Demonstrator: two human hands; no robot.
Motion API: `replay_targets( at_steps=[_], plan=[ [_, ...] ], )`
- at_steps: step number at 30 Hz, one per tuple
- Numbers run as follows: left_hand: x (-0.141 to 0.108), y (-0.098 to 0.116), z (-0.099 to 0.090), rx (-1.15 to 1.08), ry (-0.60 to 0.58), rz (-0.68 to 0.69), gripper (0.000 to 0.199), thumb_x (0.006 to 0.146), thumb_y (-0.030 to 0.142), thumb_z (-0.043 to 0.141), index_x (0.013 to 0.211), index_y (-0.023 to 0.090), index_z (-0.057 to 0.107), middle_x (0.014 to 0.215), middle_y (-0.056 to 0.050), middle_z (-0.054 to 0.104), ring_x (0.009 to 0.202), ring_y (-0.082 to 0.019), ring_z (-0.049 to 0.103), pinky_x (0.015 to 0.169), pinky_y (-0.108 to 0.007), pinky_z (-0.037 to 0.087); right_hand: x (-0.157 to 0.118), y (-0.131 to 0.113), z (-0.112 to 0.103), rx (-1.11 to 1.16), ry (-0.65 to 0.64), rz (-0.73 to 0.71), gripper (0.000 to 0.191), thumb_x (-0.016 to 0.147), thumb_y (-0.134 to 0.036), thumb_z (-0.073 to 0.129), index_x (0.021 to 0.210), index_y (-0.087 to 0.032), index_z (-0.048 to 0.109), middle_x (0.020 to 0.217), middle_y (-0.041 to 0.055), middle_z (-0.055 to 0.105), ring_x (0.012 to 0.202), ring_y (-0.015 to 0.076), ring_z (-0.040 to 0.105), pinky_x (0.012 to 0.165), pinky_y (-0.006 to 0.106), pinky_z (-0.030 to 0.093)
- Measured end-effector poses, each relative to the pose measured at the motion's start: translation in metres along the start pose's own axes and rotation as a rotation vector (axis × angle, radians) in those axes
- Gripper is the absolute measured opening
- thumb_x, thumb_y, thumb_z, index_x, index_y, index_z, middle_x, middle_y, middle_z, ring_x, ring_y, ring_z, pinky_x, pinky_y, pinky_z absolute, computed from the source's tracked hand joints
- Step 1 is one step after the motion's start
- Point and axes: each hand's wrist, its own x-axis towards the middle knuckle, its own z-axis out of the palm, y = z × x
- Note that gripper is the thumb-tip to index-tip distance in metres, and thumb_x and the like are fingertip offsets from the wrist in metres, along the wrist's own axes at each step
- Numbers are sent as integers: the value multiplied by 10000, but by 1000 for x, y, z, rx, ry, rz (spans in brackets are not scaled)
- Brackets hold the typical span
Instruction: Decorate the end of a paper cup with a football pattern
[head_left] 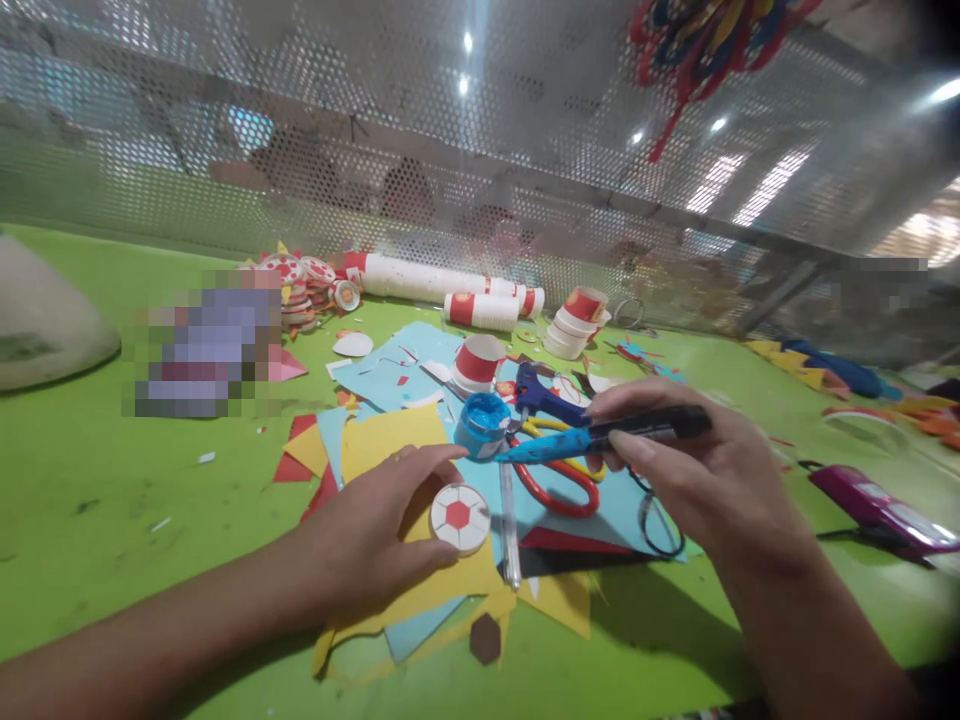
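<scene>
My left hand (375,530) curls around a small white paper disc (459,519) with a red hexagon and black lines, thumb at its lower edge. In my right hand (675,460) is a black pen-like tool (645,428), its pointed front end coated in blue. That tip reaches left, beside an uncapped jar of blue paint (482,432). Under the tool lie red-handled scissors (559,490) and yellow handles (551,435). A dark blue glue gun (547,397) rests behind them. Sheets of yellow paper (390,440) and light blue paper (405,365) spread beneath.
Stacked paper cups (480,312) and a cut red-and-white cup (478,364) stand farther back. A phone (210,345), partly pixelated, is at left. A magenta device (885,508) lies at right. A perforated metal screen (420,180) borders the green table (187,520).
</scene>
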Motion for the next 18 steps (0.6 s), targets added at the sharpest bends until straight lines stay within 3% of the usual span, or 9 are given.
replay_targets(
  at_steps=[2,7,18],
  plan=[
    [1,-3,0,-38,-41,12,637,754,296,659,1327,301,381,1201,-48,584,1098,-244,561,946,-394,458,-3,4,9,96,-52,69,72,825,-246,654,885,-267,685,747,-4,623,616,136,574,552,256,474],
    [0,-8,4,-108,-1,14,663,748,264,677,1331,330,368,1202,-26,589,1121,-231,563,985,-391,439,-6,10,28,133,-130,188,42,835,-263,637,830,-223,644,604,-25,563,508,114,516,473,241,438],
    [2,-12,5,-170,-16,7,674,732,267,705,1318,343,381,1209,-24,592,1141,-240,557,1004,-422,426,-10,2,42,54,-129,166,58,814,-218,631,869,-223,645,645,-16,606,560,121,587,524,230,503]
  ],
)
